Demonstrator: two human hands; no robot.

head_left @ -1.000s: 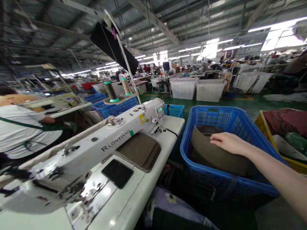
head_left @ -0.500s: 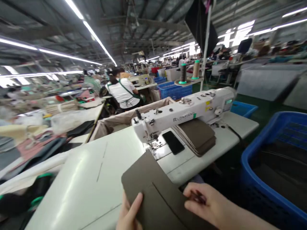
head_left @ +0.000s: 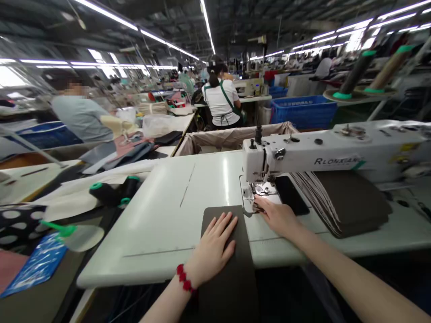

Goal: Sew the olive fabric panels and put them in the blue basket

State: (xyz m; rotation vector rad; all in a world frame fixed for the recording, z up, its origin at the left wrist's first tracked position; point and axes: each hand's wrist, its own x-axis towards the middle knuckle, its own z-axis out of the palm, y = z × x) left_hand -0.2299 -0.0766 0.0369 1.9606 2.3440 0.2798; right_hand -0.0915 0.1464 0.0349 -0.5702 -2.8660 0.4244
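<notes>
In the head view we saw a person seated at a flatbed sewing counter (head_left: 151, 224), with a white R LONXIANG sewing machine (head_left: 336, 152) along its far right side. A dark olive panel (head_left: 229, 269) lay on the counter just in front of the needle plate (head_left: 259, 190). Its far edge sat near the presser foot (head_left: 264, 177), and its lower length hung over the counter's near edge.

The left hand (head_left: 213, 249), wearing a red bead bracelet (head_left: 182, 276), pressed flat on the panel with its fingers (head_left: 227, 224) open and spread. The right hand (head_left: 278, 218) lay beside the panel, its fingers (head_left: 264, 207) curled toward the needle plate; we could not tell whether they gripped anything.

A stack of brown panels (head_left: 353, 204) sat at the counter's right, and a black phone-like slab (head_left: 291, 195) lay just beside the needle plate.

We judged three hazards. Easing the left hand's pressure could let the overhanging length drag the panel askew. Running the machine would endanger the right fingers, given how close they lay to the needle. The slab could also catch the panel's edge if the panel were swung right.
</notes>
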